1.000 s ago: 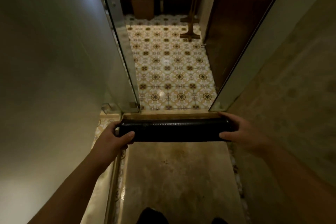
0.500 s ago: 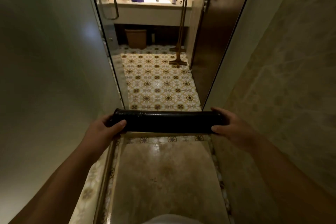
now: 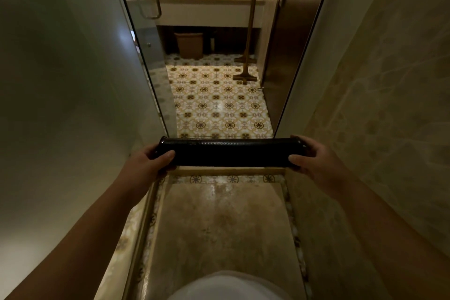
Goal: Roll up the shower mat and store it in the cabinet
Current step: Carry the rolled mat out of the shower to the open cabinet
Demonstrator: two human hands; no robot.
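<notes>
Head view: my left hand [image 3: 148, 165] and right hand [image 3: 316, 163] clasp the tight black rubber mat roll [image 3: 231, 152] by its ends, level, so it stays coiled.

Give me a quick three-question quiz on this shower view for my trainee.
1. True or false: the black mat is fully rolled and held level by the left hand and right hand.
2. What stands under the sink counter? A) a brown bin B) a stool C) a bucket of water
3. Fill in: the long wooden handle leans beside the dark ____.

Key: 1 true; 2 A; 3 door.
</notes>
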